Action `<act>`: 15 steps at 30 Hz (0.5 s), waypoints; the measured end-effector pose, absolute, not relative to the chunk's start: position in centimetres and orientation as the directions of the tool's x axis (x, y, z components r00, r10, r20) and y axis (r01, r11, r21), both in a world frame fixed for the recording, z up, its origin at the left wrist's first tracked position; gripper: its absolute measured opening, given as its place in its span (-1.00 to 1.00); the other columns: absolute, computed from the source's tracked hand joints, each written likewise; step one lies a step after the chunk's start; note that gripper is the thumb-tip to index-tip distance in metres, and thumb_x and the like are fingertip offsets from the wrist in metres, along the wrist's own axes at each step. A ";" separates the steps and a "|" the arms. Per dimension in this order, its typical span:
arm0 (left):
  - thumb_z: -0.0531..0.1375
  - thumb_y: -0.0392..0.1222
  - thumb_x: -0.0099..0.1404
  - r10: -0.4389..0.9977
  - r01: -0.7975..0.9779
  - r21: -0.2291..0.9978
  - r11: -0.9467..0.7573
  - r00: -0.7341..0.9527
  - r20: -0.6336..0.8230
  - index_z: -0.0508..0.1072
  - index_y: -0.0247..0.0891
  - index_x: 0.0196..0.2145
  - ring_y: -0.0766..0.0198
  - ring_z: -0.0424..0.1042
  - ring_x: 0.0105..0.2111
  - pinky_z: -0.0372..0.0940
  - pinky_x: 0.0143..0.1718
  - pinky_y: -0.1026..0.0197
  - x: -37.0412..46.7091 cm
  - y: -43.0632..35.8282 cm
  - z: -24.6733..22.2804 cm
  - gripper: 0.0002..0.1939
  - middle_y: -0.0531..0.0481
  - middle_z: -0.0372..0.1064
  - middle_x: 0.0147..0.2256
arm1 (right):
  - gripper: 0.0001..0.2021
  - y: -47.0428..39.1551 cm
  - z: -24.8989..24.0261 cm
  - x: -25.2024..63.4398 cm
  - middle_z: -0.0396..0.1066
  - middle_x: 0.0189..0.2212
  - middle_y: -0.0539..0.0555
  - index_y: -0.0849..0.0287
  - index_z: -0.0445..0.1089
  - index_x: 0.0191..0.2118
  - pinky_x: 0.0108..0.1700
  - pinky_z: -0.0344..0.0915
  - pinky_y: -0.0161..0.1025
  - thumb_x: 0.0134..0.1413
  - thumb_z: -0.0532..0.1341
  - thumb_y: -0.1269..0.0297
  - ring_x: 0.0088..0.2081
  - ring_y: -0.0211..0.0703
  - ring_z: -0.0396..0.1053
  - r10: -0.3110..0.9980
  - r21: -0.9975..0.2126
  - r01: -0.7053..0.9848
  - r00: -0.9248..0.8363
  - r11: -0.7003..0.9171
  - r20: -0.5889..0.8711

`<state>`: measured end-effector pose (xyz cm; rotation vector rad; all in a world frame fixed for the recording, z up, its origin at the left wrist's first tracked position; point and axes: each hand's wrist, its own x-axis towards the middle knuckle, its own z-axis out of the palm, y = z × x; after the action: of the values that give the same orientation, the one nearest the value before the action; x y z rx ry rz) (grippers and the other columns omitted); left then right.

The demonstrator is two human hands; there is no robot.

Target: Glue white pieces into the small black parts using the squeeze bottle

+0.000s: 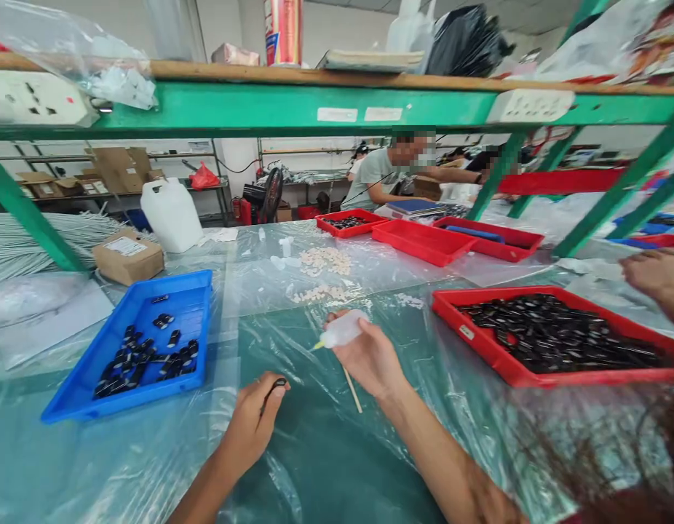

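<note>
My left hand (253,422) pinches a small black part (279,383) between thumb and fingers, low over the plastic-covered table (326,451). My right hand (370,356) grips a small white squeeze bottle (342,330) whose yellow tip (318,345) points left, a short way above the black part. A thin wooden stick (352,391) pokes out beneath the right hand. A blue tray (192,291) with several black parts lies left of my left hand. A red tray (482,349) full of black parts sits to the right.
Another person's hand (656,276) reaches in at the right edge. More red trays (418,244) and piles of small beige pieces (323,260) lie farther back. A cardboard box (128,256), white jug (172,213) and green shelf frame (293,109) stand behind; a seated person (386,178) works beyond.
</note>
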<state>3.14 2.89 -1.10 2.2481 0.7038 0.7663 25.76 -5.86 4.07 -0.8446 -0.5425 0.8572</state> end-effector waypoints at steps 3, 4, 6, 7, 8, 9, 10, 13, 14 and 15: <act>-0.02 0.09 0.44 0.594 0.245 0.713 -0.657 0.751 0.289 0.46 -0.02 -0.26 0.26 0.45 -0.50 0.36 -0.33 0.28 3.1 2.5 -1.2 -0.69 0.13 0.46 -0.43 | -0.70 -6.1 4.2 24.6 0.56 -0.29 0.10 0.02 0.51 -0.28 0.06 0.55 0.14 -0.13 0.39 -0.02 -0.11 0.10 0.56 0.861 -0.751 -0.565 0.508 0.343 0.011; -0.03 0.08 0.45 0.572 0.233 0.713 -0.661 0.771 0.279 0.45 -0.01 -0.25 0.28 0.44 -0.51 0.36 -0.35 0.29 3.2 2.3 -1.3 -0.69 0.13 0.46 -0.42 | -0.73 -6.3 4.3 24.2 0.51 -0.32 0.08 0.02 0.48 -0.29 0.03 0.54 0.10 -0.14 0.38 0.02 -0.15 0.06 0.54 0.869 -0.731 -0.594 0.495 0.337 -0.002; -0.02 0.08 0.45 0.533 0.210 0.717 -0.664 0.805 0.259 0.45 -0.02 -0.22 0.28 0.43 -0.52 0.34 -0.38 0.29 3.3 2.0 -1.5 -0.70 0.12 0.47 -0.41 | -0.77 -6.5 4.5 23.3 0.38 -0.39 0.02 0.02 0.43 -0.33 -0.08 0.50 0.00 -0.18 0.35 0.12 -0.28 -0.05 0.43 0.875 -0.698 -0.630 0.483 0.340 -0.009; -0.01 0.08 0.45 0.517 0.200 0.721 -0.663 0.819 0.248 0.45 -0.02 -0.21 0.28 0.43 -0.51 0.34 -0.38 0.28 3.4 1.9 -1.7 -0.71 0.11 0.47 -0.40 | -0.78 -6.7 4.6 23.0 0.31 -0.42 -0.01 0.02 0.40 -0.35 -0.15 0.46 -0.04 -0.21 0.34 0.16 -0.33 -0.10 0.36 0.876 -0.687 -0.639 0.482 0.347 -0.006; 0.00 0.07 0.45 0.502 0.192 0.726 -0.661 0.832 0.236 0.45 -0.03 -0.20 0.27 0.44 -0.50 0.33 -0.39 0.28 3.4 1.7 -1.8 -0.72 0.10 0.47 -0.41 | -0.79 -6.8 4.7 22.6 0.25 -0.44 -0.03 0.02 0.37 -0.37 -0.20 0.42 -0.07 -0.23 0.34 0.18 -0.37 -0.13 0.29 0.876 -0.679 -0.643 0.482 0.354 0.001; 0.01 0.07 0.45 0.488 0.186 0.731 -0.657 0.843 0.224 0.44 -0.03 -0.19 0.27 0.44 -0.49 0.33 -0.39 0.29 3.5 1.6 -1.9 -0.74 0.10 0.46 -0.41 | -0.78 -6.9 4.9 22.3 0.20 -0.45 -0.04 0.02 0.35 -0.38 -0.25 0.38 -0.10 -0.22 0.34 0.19 -0.40 -0.15 0.23 0.876 -0.674 -0.644 0.482 0.361 0.008; 0.02 0.06 0.45 0.476 0.181 0.735 -0.653 0.853 0.212 0.44 -0.03 -0.19 0.27 0.45 -0.49 0.32 -0.40 0.29 3.5 1.4 -2.0 -0.75 0.11 0.46 -0.42 | -0.78 -7.0 4.9 22.0 0.17 -0.47 -0.06 0.02 0.33 -0.39 -0.27 0.34 -0.12 -0.20 0.36 0.17 -0.41 -0.17 0.18 0.876 -0.672 -0.644 0.482 0.367 0.016; 0.03 0.05 0.46 0.445 0.173 0.745 -0.644 0.877 0.181 0.43 -0.03 -0.17 0.28 0.45 -0.46 0.30 -0.42 0.31 3.6 1.1 -2.1 -0.77 0.12 0.45 -0.40 | -0.66 -7.2 5.0 21.5 0.06 -0.54 -0.10 0.03 0.25 -0.45 -0.34 0.23 -0.18 -0.09 0.44 0.07 -0.48 -0.22 0.07 0.875 -0.675 -0.632 0.483 0.381 0.041; 0.03 0.04 0.46 0.437 0.172 0.747 -0.642 0.883 0.173 0.43 -0.03 -0.17 0.28 0.45 -0.46 0.29 -0.43 0.32 3.6 1.0 -2.1 -0.78 0.12 0.45 -0.40 | -0.61 -7.3 5.0 21.4 0.03 -0.56 -0.12 0.03 0.22 -0.48 -0.37 0.20 -0.20 -0.06 0.46 0.04 -0.50 -0.24 0.03 0.874 -0.680 -0.623 0.483 0.387 0.054; 0.03 0.04 0.46 0.429 0.169 0.750 -0.640 0.888 0.166 0.42 -0.03 -0.16 0.29 0.44 -0.46 0.28 -0.43 0.32 3.7 0.9 -2.2 -0.78 0.13 0.45 -0.39 | -0.56 -7.3 5.0 21.3 0.01 -0.59 -0.14 0.04 0.19 -0.50 -0.39 0.17 -0.22 -0.04 0.48 0.03 -0.52 -0.26 0.01 0.874 -0.685 -0.613 0.481 0.393 0.071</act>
<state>3.67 0.91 -2.15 2.2625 0.4273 0.4242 21.33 -7.32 4.97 -0.6440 -0.4634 0.9874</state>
